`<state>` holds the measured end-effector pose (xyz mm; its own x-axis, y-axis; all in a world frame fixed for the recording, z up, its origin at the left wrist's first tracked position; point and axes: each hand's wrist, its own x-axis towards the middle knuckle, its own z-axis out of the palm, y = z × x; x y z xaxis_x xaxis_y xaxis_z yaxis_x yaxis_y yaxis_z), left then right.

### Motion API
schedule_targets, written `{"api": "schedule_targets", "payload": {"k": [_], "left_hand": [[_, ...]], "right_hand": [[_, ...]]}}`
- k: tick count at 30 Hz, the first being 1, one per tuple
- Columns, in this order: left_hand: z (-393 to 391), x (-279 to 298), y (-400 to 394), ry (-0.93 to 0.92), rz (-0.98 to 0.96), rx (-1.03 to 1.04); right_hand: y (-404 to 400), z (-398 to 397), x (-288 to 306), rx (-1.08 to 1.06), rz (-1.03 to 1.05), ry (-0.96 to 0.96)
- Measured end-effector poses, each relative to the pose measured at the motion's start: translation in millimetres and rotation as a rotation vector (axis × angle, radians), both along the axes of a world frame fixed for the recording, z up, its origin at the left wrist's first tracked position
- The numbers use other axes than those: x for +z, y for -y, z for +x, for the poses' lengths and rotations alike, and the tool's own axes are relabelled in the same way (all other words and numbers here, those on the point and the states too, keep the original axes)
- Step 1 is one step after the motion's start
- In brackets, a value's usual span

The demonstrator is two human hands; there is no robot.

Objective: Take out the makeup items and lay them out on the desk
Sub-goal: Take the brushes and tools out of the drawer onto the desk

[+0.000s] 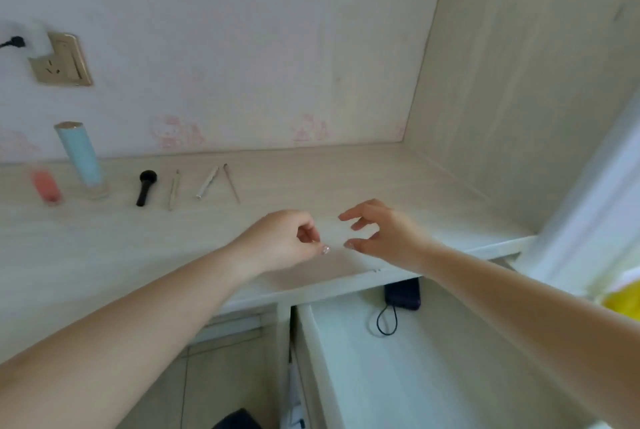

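On the far left of the pale wood desk (pixel 104 255) stood a blurred pink bottle (pixel 46 186), and just beside it a tall light-blue tube (pixel 81 155) stood upright on a clear base, leaning slightly left. Above them, a gold wall socket (pixel 61 61) held a white plug with a dark cable running off the left edge.

Moving right along the back of the desk, 4 slim items lay in a row, apart from one another: a black brush (pixel 145 186) with its round head toward the wall, a cream pencil (pixel 174 189), a white pen-like stick (pixel 207 182) lying at a slant, and a thin brown stick (pixel 231 183).

Near the desk's front edge, the left hand (pixel 280 241) hovered with its fingers curled in, thumb and forefinger tips close together; whether they pinched anything small I could not tell. Just to its right the right hand (pixel 381 238) hung with fingers loosely spread and bent, thumb pointing toward the left hand, holding nothing visible. The 2 hands were near each other but not touching.

Below the desk edge, an open white drawer (pixel 433 359) held a dark purple pouch-like object (pixel 403 293) at its back, partly under the desktop, with a black cord loop (pixel 386 321) trailing from it.
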<state>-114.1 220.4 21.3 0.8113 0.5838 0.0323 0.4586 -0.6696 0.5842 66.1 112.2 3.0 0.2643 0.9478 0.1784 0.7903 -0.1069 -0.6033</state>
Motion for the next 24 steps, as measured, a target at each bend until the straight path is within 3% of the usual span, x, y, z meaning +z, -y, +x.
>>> {"api": "schedule_targets", "payload": {"k": [10, 17, 20, 24], "left_hand": [[21, -34, 124, -0.101, -0.109, -0.321], [23, -51, 193, -0.419, -0.134, -0.63], [20, -59, 201, -0.472, -0.127, -0.748], [12, -70, 203, -0.368, -0.158, -0.781]], "right_hand": [[176, 18, -43, -0.004, -0.208, 0.062], [248, 17, -58, 0.059, -0.523, 0.044], [249, 13, -55, 0.121, -0.614, 0.27], [248, 7, -63, 0.21, -0.481, 0.471]]}}
